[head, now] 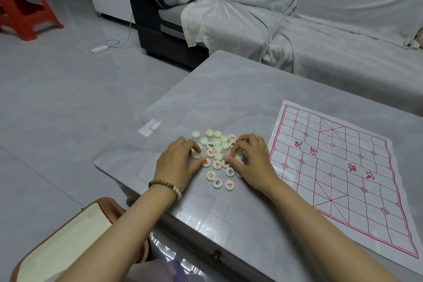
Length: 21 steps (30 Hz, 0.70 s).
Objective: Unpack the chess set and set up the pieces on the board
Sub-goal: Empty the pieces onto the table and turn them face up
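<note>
the left hand's fingertips (196,147) are curled down and clamped on a pale piece (196,155) at the left edge of the pile, the thumb stretched out towards the discs beside it. the right hand's fingertips (235,148) and thumb pinch another blank disc (238,156) on the pile's right edge. the left hand (180,161) and right hand (253,162) sit on either side of the loose chess pieces (217,158), which lie clustered just below the middle of the frame; some show red or black characters, others lie blank side up. a beaded bracelet (165,186) circles the left wrist. the paper board (338,171), printed with a red grid, lies flat at the right of the frame, just beside the right hand, with no pieces on it. all of this rests on a grey marbled table (229,89). a covered grey sofa (320,18) fills the upper right, and a red stool (25,2) stands in the upper left corner.
</note>
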{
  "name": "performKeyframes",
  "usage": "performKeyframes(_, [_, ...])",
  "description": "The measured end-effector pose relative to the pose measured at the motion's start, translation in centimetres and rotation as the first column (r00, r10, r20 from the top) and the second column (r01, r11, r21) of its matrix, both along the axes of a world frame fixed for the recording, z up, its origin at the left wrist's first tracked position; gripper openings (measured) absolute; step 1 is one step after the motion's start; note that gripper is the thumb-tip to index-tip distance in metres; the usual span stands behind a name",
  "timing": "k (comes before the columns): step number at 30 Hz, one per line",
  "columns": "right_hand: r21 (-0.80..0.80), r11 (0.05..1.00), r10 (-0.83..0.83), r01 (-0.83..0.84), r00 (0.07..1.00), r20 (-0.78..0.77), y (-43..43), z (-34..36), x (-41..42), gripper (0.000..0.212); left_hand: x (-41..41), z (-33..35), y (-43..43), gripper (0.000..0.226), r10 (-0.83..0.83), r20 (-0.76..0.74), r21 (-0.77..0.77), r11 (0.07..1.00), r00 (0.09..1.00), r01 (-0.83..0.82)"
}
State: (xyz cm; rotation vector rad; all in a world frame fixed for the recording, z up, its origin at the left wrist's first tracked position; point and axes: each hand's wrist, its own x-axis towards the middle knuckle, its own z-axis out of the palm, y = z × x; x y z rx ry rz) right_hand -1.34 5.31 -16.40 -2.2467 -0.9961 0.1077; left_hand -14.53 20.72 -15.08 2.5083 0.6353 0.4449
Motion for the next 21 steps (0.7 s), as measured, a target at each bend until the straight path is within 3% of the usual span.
performKeyframes(5, [0.089, 0.986, -0.140, 0.139, 0.990, 0.011, -1.1, 0.7, 0.2, 0.011, -0.1, 0.2, 0.5, 0.025, -0.011, -0.003, 0.033, 0.999, 1.000, 0.011])
performKeyframes(15, [0.020, 0.995, -0.100, 0.098, 0.990, 0.096, -0.6, 0.9, -1.3, 0.013, -0.1, 0.3, 0.4, 0.024, -0.030, -0.057, 0.052, 0.998, 0.998, 0.033])
performKeyframes(21, [0.030, 0.985, -0.173, 0.173, 0.985, 0.021, -0.1, 1.2, -1.7, 0.010, -0.3, 0.4, 0.8, 0.017, -0.054, -0.078, 0.013, 0.998, 0.995, 0.055])
